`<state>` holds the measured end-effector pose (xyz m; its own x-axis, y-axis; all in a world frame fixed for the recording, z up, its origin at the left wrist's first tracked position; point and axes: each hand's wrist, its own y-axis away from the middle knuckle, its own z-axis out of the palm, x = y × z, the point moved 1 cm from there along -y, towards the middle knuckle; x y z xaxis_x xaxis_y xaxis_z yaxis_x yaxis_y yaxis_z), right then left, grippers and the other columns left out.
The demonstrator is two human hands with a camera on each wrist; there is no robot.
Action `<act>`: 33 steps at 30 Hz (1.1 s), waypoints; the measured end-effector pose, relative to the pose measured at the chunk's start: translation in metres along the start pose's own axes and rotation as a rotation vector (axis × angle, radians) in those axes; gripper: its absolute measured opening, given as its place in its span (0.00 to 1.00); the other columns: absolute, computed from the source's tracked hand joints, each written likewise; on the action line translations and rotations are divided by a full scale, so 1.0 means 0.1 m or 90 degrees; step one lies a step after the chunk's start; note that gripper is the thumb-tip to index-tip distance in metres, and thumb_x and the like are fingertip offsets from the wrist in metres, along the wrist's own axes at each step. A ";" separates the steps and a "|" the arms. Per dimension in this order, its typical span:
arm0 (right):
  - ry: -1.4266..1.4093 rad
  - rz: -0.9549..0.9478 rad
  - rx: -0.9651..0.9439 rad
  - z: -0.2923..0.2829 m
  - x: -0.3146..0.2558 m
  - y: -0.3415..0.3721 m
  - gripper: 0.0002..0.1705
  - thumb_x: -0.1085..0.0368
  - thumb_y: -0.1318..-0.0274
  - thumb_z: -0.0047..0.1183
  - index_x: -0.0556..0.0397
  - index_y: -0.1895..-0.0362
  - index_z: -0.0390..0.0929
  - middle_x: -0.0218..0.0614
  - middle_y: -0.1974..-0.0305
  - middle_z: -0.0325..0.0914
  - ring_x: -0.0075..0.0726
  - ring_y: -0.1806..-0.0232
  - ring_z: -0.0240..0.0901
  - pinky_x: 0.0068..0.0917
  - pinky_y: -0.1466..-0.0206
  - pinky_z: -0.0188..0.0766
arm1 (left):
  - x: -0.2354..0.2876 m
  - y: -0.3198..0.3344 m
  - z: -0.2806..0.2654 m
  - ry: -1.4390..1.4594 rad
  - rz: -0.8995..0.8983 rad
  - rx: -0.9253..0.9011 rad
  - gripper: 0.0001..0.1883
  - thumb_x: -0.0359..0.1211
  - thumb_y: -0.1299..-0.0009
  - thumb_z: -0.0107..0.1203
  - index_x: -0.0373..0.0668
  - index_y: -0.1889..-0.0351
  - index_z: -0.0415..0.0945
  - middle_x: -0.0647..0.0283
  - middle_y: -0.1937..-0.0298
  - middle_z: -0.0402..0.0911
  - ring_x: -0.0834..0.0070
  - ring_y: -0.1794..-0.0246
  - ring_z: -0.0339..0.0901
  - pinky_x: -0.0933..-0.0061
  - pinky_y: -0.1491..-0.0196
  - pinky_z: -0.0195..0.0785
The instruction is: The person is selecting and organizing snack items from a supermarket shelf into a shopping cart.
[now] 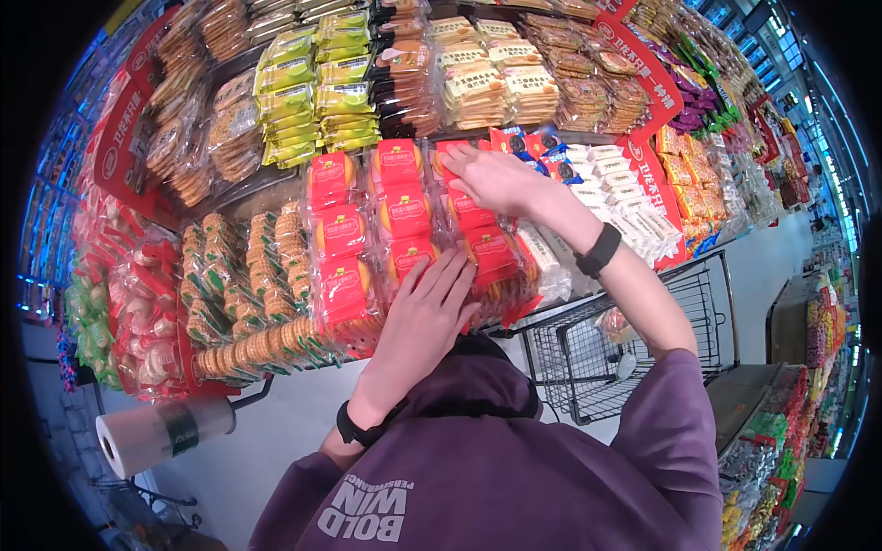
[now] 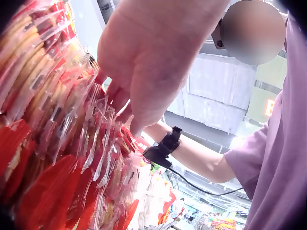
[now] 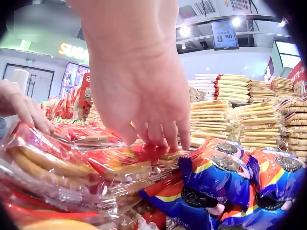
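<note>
Red-labelled clear packets of round biscuits (image 1: 404, 213) stand in several stacked rows on the display. My left hand (image 1: 432, 298) lies with extended fingers over the front packets. At the back right of the same block, my right hand (image 1: 491, 179) reaches down onto a red packet (image 3: 129, 160). In the right wrist view its fingers point downward and rest on top of that packet, thumb apart. Blue cookie packets (image 3: 216, 167) sit right beside the right hand. From the left wrist view, the left palm (image 2: 148, 62) covers the tops of the stacked packets, fingertips partly hidden.
Green-wrapped packets (image 1: 344, 96) and bagged flat biscuits (image 1: 501, 83) fill the rear rows. White-wrapped bars (image 1: 625, 188) lie to the right. A wire shopping cart (image 1: 597, 358) stands at the display's front right. At front left hangs a roll of plastic bags (image 1: 165, 433).
</note>
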<state>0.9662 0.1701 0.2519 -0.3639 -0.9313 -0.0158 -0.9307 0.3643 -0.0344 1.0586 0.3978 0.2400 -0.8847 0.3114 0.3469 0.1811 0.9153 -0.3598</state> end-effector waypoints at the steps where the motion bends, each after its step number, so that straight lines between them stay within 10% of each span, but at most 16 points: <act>1: 0.040 -0.025 0.028 0.03 0.01 -0.02 0.28 0.56 0.30 0.45 0.57 0.32 0.64 0.56 0.38 0.71 0.58 0.40 0.72 0.44 0.38 0.71 | 0.00 0.00 0.00 0.002 -0.002 0.000 0.25 0.37 0.29 0.58 0.36 0.37 0.70 0.54 0.34 0.72 0.60 0.31 0.66 0.56 0.27 0.54; 5: -0.311 0.047 0.019 -0.33 0.35 0.01 0.23 0.55 0.33 0.48 0.58 0.43 0.76 0.53 0.49 0.81 0.55 0.48 0.79 0.42 0.44 0.74 | -0.01 0.03 0.02 0.014 -0.013 0.001 0.25 0.37 0.29 0.58 0.36 0.36 0.70 0.54 0.34 0.72 0.60 0.30 0.65 0.57 0.26 0.53; 9: -0.256 0.251 0.059 -0.68 0.74 0.38 0.24 0.56 0.37 0.59 0.56 0.42 0.77 0.49 0.53 0.84 0.45 0.49 0.82 0.36 0.44 0.76 | -0.02 0.05 0.03 0.022 -0.011 0.002 0.26 0.37 0.29 0.58 0.36 0.36 0.69 0.55 0.33 0.71 0.60 0.28 0.64 0.57 0.26 0.52; 15: -0.122 0.203 0.090 -0.40 0.94 1.10 0.40 0.53 0.52 0.72 0.49 0.35 0.73 0.43 0.31 0.67 0.49 0.30 0.63 0.41 0.27 0.61 | -0.03 0.06 0.03 0.023 -0.014 -0.009 0.26 0.37 0.28 0.58 0.36 0.35 0.68 0.55 0.32 0.70 0.61 0.28 0.63 0.57 0.25 0.51; 21: 0.013 0.067 0.139 -0.28 0.34 0.93 0.36 0.53 0.62 0.74 0.51 0.47 0.76 0.41 0.53 0.74 0.50 0.48 0.69 0.44 0.43 0.68 | -0.03 0.04 0.02 0.022 -0.014 -0.019 0.26 0.38 0.28 0.57 0.36 0.35 0.68 0.55 0.31 0.70 0.61 0.27 0.63 0.57 0.25 0.51; 33: 0.035 0.095 0.153 -0.18 0.25 0.85 0.31 0.61 0.55 0.70 0.56 0.48 0.70 0.46 0.51 0.72 0.53 0.47 0.71 0.44 0.45 0.70 | -0.03 0.07 0.04 0.027 -0.017 -0.002 0.26 0.37 0.28 0.57 0.35 0.35 0.68 0.54 0.31 0.69 0.60 0.28 0.63 0.57 0.25 0.50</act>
<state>0.8775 0.1779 0.2667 -0.5035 -0.8639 0.0154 -0.8337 0.4811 -0.2712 1.0609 0.4022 0.2331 -0.8698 0.2979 0.3932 0.1597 0.9242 -0.3469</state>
